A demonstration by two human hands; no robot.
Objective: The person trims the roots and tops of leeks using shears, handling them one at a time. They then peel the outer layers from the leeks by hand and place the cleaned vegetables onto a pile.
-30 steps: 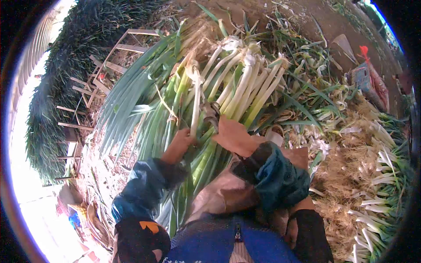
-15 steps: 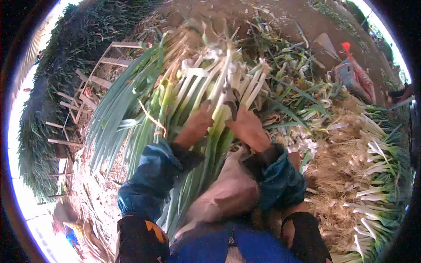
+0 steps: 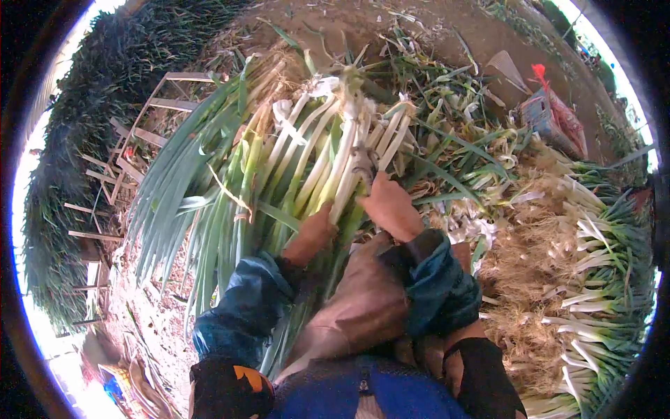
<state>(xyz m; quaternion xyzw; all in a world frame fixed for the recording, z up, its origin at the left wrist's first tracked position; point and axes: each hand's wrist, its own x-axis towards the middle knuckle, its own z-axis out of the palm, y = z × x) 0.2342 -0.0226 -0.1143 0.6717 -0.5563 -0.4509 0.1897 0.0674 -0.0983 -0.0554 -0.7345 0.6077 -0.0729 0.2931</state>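
A heap of long green onions (image 3: 279, 174) lies in front of me, white ends away and green leaves toward me. My left hand (image 3: 312, 234) is closed round the lower part of a green onion stalk near the middle of the heap. To its right, my right hand (image 3: 393, 208) grips a small grey metal tool with a curved head (image 3: 363, 165). The tool's head overlaps the white stalks in this view, and its exact kind is unclear. Loose peeled skins (image 3: 323, 87) hang about the white ends.
Rows of green onions with pale roots (image 3: 530, 258) line the right side. A wooden frame (image 3: 150, 119) stands at the left before a large dark green pile (image 3: 91, 105). Trimmed leaves and skins (image 3: 453, 98) litter the ground behind. A box with red netting (image 3: 555, 122) sits at the back right.
My left hand has shifted lower on the stalk, toward my body. My right hand stays close to the same place with the tool. The view has shifted slightly.
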